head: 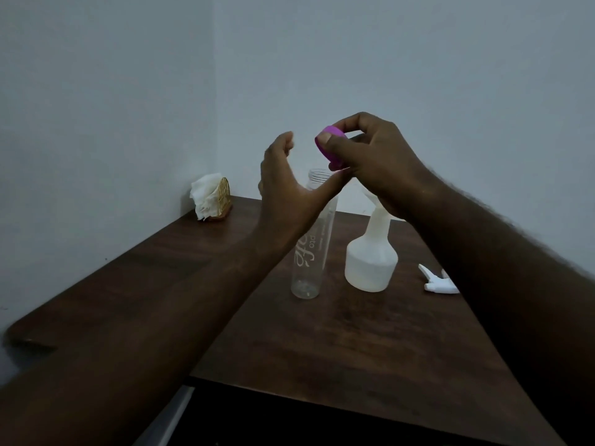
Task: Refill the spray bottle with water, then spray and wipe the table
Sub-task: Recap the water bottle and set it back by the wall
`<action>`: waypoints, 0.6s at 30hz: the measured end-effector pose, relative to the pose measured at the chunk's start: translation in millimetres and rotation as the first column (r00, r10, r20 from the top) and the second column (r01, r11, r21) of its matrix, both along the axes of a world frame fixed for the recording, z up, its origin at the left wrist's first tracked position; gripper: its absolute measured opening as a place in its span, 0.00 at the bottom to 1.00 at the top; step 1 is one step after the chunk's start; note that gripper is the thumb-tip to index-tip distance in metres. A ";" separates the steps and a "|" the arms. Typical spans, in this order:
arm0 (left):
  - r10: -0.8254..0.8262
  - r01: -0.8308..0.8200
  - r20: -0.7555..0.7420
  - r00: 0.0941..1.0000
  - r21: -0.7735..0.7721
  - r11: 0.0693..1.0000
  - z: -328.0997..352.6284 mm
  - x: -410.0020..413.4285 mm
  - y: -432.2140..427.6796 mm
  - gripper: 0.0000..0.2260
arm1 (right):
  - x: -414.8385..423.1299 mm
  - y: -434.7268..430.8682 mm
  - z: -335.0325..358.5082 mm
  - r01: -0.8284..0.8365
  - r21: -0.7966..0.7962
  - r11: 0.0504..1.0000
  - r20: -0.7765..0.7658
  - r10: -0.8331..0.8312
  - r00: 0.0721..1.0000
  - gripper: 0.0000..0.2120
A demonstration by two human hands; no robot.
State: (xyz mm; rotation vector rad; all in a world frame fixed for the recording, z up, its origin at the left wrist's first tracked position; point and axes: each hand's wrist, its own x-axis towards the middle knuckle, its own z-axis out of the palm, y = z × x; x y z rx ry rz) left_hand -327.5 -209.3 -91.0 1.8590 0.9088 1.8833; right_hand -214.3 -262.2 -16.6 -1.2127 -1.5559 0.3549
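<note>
Two bare forearms are seen reaching from the near edge over a dark wooden table (338,355). Toward the right side, partly covered by the right forearm, a white spray head (435,282) is laid flat on the tabletop, apart from its bottle. Just left of it, the white spray bottle (370,262) is stood upright with no head fitted; its neck is hidden behind the right hand. A clear bottle (309,252) with white lettering is stood upright beside it on the left, near but not touching, and its mouth is uncovered. How much water it holds cannot be told in the dim light.

Above these bottles both hands are raised. A purple cap (331,146) is pinched between thumb and curled fingers of the right hand (380,165), clear of the open mouth of the clear bottle. The left hand (283,185) is held in front of that bottle's neck with fingers loosely curled, thumb stretched toward the right hand, and nothing gripped.

In the far corner, a golden napkin holder (223,196) stuffed with white napkins (202,194) is set against the pale wall (386,59).
</note>
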 end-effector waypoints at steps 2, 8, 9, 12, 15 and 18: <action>-0.096 0.083 -0.073 0.993 -0.166 0.983 -12.6 -2.0 4.8 0.46 | 2.0 1.9 -0.5 0.013 -0.013 1.000 0.043 -0.012 0.999 0.11; -0.204 0.157 -0.182 0.962 -0.241 0.958 -37.3 3.9 19.8 0.26 | 7.2 9.5 -7.4 0.017 -0.054 0.998 0.183 -0.007 0.983 0.13; -0.210 0.168 -0.175 0.962 -0.229 0.959 -38.5 5.2 20.3 0.23 | 8.5 10.4 -7.6 0.025 -0.043 0.999 0.228 -0.015 0.973 0.15; -0.259 0.228 -0.132 0.957 -0.212 0.950 -42.4 8.4 21.2 0.20 | 11.8 11.9 -7.4 0.026 -0.032 0.999 0.392 -0.011 0.920 0.17; -0.271 0.247 -0.105 0.957 -0.193 0.949 -44.4 8.3 23.9 0.18 | 11.0 14.4 -12.4 -0.029 -0.069 0.997 0.452 0.057 0.890 0.18; -0.231 0.215 -0.092 0.969 -0.159 0.964 -45.2 8.3 28.0 0.17 | 9.7 19.2 -18.0 -0.050 -0.043 0.998 0.442 0.064 0.895 0.18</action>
